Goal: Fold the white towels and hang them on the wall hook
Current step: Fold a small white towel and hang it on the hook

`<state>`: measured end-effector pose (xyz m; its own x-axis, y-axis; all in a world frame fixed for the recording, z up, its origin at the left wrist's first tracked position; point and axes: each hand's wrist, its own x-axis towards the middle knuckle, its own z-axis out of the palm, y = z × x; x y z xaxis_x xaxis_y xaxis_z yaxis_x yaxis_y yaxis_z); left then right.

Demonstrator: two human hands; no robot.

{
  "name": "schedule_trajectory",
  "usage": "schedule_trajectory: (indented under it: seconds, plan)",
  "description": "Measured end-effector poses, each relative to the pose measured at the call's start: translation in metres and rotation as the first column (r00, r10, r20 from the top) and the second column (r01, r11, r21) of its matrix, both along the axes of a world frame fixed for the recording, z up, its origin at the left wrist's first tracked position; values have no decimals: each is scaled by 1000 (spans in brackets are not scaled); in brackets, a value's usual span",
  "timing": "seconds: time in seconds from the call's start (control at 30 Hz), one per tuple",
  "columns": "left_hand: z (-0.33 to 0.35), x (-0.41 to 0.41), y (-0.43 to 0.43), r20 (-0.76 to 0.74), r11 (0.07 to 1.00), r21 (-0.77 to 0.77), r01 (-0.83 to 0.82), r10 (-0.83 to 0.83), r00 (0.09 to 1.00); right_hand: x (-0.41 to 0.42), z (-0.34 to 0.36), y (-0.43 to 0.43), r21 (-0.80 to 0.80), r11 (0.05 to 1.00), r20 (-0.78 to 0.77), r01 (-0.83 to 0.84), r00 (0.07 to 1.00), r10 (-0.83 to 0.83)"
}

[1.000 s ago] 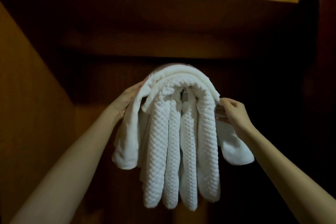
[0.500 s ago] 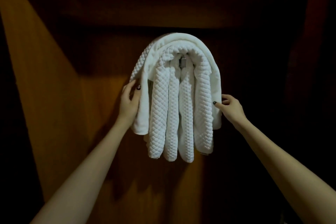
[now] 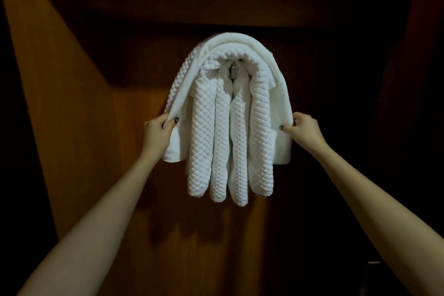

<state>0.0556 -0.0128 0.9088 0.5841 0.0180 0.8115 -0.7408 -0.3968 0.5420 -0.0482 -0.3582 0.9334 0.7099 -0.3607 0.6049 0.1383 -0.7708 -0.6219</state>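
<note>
Folded white quilted towels (image 3: pixel 204 142) hang in long loops over a small metal wall hook (image 3: pixel 234 72) at the centre of the view. A smoother white towel (image 3: pixel 242 39) lies draped over them as the outer layer, its two ends hanging at either side. My left hand (image 3: pixel 157 134) pinches the outer towel's left edge between thumb and fingers. My right hand (image 3: pixel 305 131) pinches its right edge at about the same height. Both arms reach up from the bottom corners.
The hook is mounted on a dark wooden back panel (image 3: pixel 134 151). A lit wooden side wall (image 3: pixel 48 103) slants in at the left. The right side (image 3: pixel 396 127) is in deep shadow.
Both hands slid down the outer towel's sides from near the hook to the hanging ends, and now pinch its edges. The view tilted down, so the shelf above left the frame.
</note>
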Motion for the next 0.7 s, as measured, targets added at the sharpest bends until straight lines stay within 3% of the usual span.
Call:
schedule_trajectory:
  seconds: [0.13, 0.27, 0.33, 0.4, 0.5, 0.6, 0.7]
  plan:
    - [-14, 3, -2, 28, 991, 81, -105, 103, 994, 2, -12, -18, -58, 995, 167, 77, 984, -66]
    - [-33, -3, -22, 10, 971, 154, -184, 185, 983, 4, -31, -18, -356, 933, 154, 56, 988, -1]
    - [-34, -8, -33, -51, 969, 172, -178, 190, 981, 5, -41, -13, -385, 923, 148, 4, 987, 58]
    - [-36, -14, -41, -160, 987, 126, -104, 123, 979, 4, -49, -5, -334, 938, 133, -91, 981, 142]
    - [-43, -28, -49, -283, 996, -58, 72, -86, 955, 1, -58, 6, -114, 942, 105, -316, 939, 327]
    - [-44, -36, -54, -282, 952, -204, 227, -280, 918, -5, -66, 15, 76, 894, 78, -443, 896, 437]
    - [-41, -42, -52, -282, 946, -221, 237, -295, 913, -15, -68, 21, 220, 830, 102, -512, 859, 503]
